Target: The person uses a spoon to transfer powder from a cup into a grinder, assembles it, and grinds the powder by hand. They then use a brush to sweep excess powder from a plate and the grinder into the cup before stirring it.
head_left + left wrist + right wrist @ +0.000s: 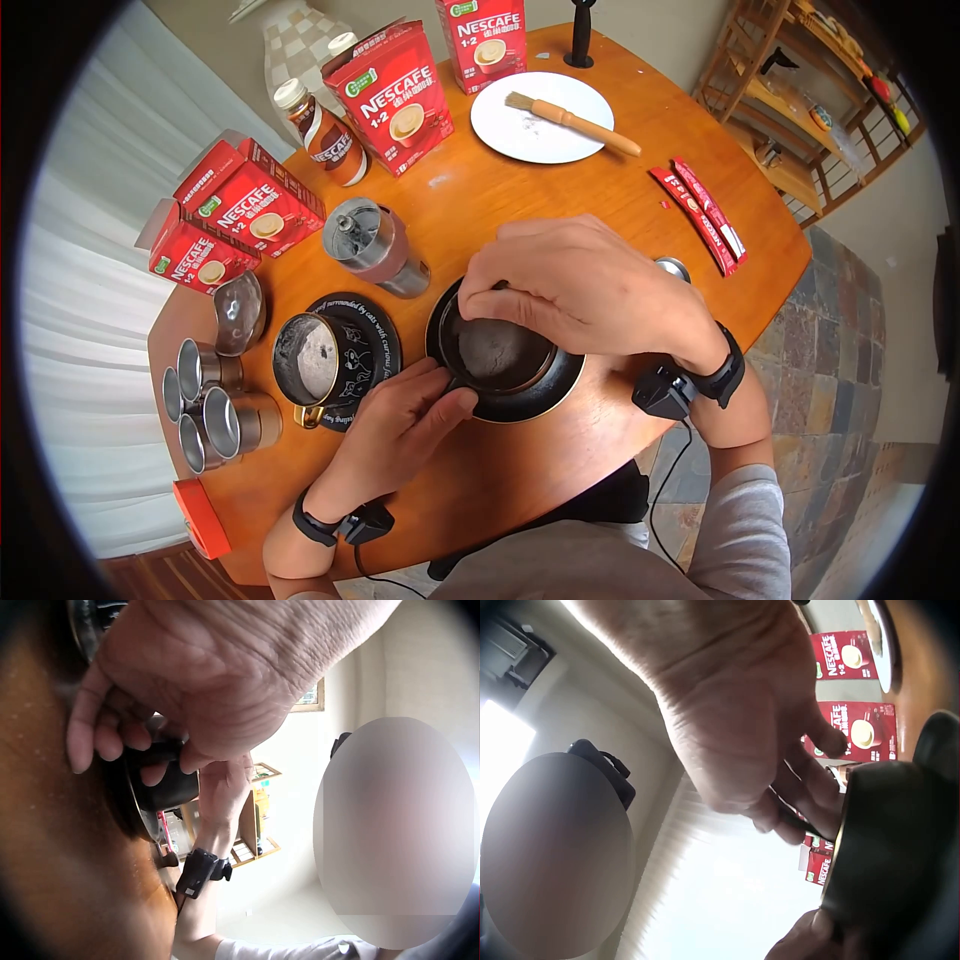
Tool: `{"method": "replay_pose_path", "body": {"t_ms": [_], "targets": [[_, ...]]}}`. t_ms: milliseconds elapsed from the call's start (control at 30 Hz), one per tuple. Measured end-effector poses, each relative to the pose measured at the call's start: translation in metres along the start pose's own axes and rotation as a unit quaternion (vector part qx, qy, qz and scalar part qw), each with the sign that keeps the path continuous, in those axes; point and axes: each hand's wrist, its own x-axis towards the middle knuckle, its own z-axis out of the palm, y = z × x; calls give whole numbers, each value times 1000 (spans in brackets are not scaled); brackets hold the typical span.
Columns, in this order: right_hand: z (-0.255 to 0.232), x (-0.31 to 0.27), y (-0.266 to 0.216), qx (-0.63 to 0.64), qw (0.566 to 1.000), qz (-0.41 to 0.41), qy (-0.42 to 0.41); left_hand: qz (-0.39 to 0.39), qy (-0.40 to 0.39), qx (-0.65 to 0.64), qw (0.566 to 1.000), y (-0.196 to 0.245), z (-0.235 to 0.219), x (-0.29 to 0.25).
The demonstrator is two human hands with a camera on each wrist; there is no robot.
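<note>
A black cup (498, 352) with greyish contents stands on a black saucer (552, 393) in front of the person. My left hand (405, 412) pinches its handle at the near left side; the left wrist view shows thumb and fingers at the cup wall (161, 787). Over the rim, my right hand (580, 285) curls its fingers round a thin dark stick-like utensil (801, 819) that slants down to the cup. The utensil's lower end is hidden. To the left, a second black cup (283, 360) with a gold handle holds pale powder, on a saucer (388, 335) with white lettering.
Beyond the cups stand a grinder (375, 250), a brown bottle (335, 150) and red Nescafe boxes (400, 115). Metal cups (255, 425) and a glass bowl (240, 312) lie left. A brush (570, 120) rests on a white plate (488, 125); red sachets (700, 220) are right.
</note>
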Motion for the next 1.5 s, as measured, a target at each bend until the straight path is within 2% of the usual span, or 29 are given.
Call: {"method": "replay_pose_path", "body": {"t_ms": [167, 267, 467, 567, 667, 767, 867, 967, 1067, 1267, 1367, 1467, 1500], "targets": [[-6, -2, -5, 14, 1000, 6, -22, 1, 3, -1, 1000, 0, 0, 0], [-2, -1, 1, -51, 996, -32, 63, 11, 8, 11, 1000, -3, 1, 1], [-9, -3, -4, -19, 1000, -18, -10, 28, 13, 11, 999, -4, 1, 1], [-4, 0, -2, -34, 998, -34, 47, 42, 13, 35, 998, -4, 0, 0], [-5, -2, 0, 3, 999, -36, 11, 40, 9, 37, 998, -4, -1, 1], [-1, -1, 0, 1, 997, -63, 36, 52, 14, 32, 998, -7, 0, 1], [0, 2, 3, -48, 996, -58, 53, 33, 5, 34, 999, -3, -2, 0], [-11, -2, -4, -14, 1000, -17, -20, 43, 12, 41, 998, -4, -1, 1], [-3, 1, -3, -69, 996, -49, 39, 44, 10, 44, 998, -5, -1, 0], [-6, -3, -6, -44, 997, -66, 22, 58, 15, 45, 997, -6, 0, 1], [-4, -1, -7, -83, 994, -58, 35, 54, 10, 48, 997, -4, -2, 0], [-8, -3, -9, -59, 997, -45, -1, 48, 10, 37, 998, -3, -1, 0], [-7, -2, -9, -65, 996, -54, 15, 53, 11, 39, 998, -4, -1, 0]]}}
